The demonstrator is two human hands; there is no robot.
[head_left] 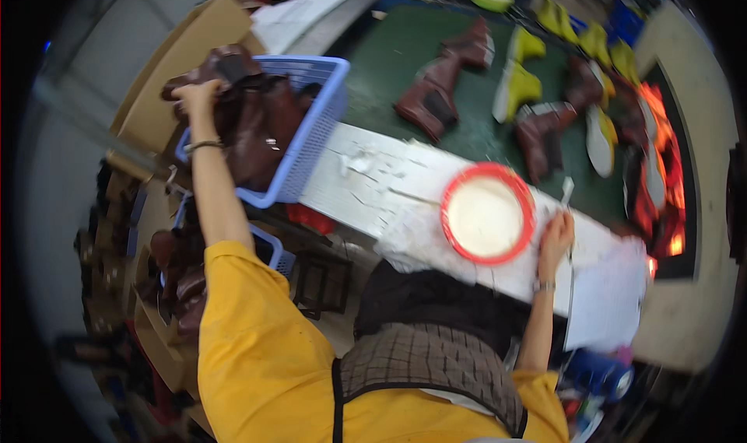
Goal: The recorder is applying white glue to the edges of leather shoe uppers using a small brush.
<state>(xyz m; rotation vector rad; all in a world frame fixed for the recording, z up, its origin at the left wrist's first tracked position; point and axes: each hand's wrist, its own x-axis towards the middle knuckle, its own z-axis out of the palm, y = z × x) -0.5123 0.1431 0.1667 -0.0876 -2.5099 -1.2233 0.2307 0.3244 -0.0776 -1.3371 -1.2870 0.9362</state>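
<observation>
Fingers of our left hand (198,94) are closed on a brown boot (233,68) at the top of the blue basket (340,93), while our right hand (556,239) is closed round a slim white-tipped brush (568,190), if that is what it is; blur hides the finer detail. Our left arm reaches far out to the side, probably because the basket stands beyond the near end of the white bench (366,182), and the boot lies above the other brown boots (268,124), where we can take hold without digging. We have the brush upright, its pale tip pointing away from us, which likely keeps that end off our fingers and off the bench. Just left of the right hand sits a red-rimmed bowl (531,210) of creamy white liquid (484,217), apparently set there so the brush needs only a short reach. Past the bench, more boots (432,93) lie on their sides on the green surface (369,85), with yellow-edged soles (517,77) beside them, spread apart perhaps so that they do not rub. Farther right, other pieces lie close to an orange-glowing opening (673,178), while a sheet of paper (605,303) hangs over the bench's near edge, clear of the bowl.
</observation>
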